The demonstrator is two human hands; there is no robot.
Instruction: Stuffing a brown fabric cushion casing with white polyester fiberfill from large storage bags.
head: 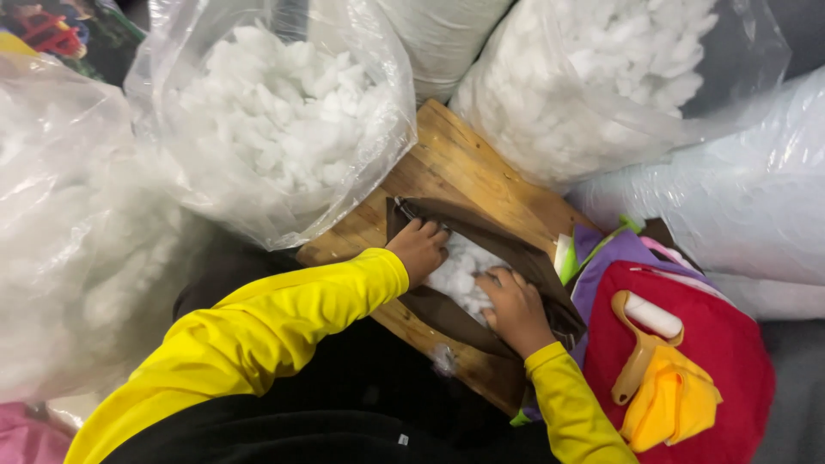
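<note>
A dark brown fabric cover (516,249) lies open on a wooden board (455,163), with white fluffy stuffing (460,271) showing in its opening. My left hand (419,247) grips the cover's upper left edge near the opening. My right hand (514,305) presses down into the white stuffing inside the cover. Both arms wear bright yellow sleeves.
Clear plastic bags of white stuffing stand close around: one at the upper left (284,112), one at the upper right (619,77), more at the left (60,241) and right (748,206). A red cushion (730,344) with a yellow-handled lint roller (644,326) lies at the lower right.
</note>
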